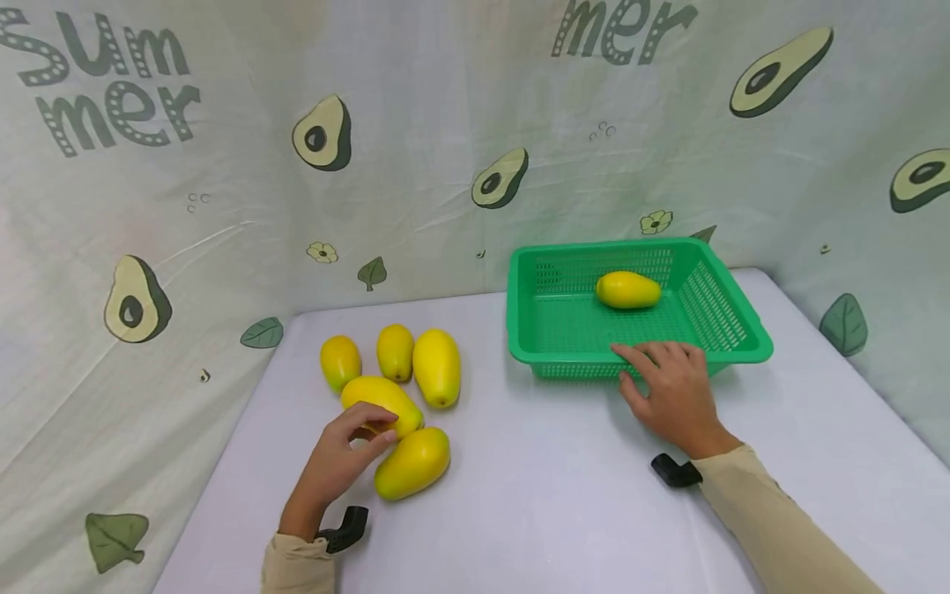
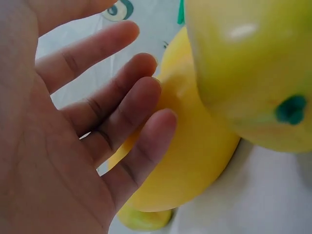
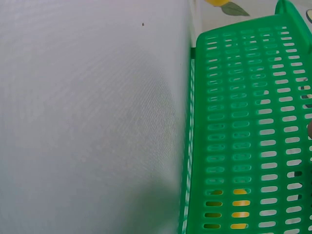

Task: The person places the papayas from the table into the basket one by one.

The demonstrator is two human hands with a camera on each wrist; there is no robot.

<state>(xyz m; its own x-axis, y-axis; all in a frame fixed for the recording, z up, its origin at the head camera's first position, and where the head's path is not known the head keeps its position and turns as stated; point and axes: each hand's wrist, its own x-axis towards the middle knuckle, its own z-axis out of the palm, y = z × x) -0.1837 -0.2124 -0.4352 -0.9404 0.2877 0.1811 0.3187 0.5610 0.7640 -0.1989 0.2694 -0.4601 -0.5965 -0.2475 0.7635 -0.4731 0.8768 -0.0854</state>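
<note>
My left hand [image 1: 345,458] is over the near pair of yellow mangoes, fingers loosely bent and thumb apart from them. In the left wrist view its fingers [image 2: 153,139] lie in front of a yellow mango [image 2: 195,161], without closing round it; contact cannot be told. A second mango [image 2: 253,68] with a green stem end is close beside it. My right hand [image 1: 675,396] holds the front rim of a green plastic basket [image 1: 571,357], fingers over the rim and thumb outside. The right wrist view shows mostly the slotted basket wall [image 3: 229,105]. One mango [image 1: 627,290] lies inside the basket.
More mangoes [image 1: 437,368] lie grouped at the left of the white-covered table [image 1: 534,495], several in all. A hanging cloth [image 1: 416,124] printed with avocados stands behind the table and at its sides. Black wrist cameras [image 1: 347,530] sit at both cuffs.
</note>
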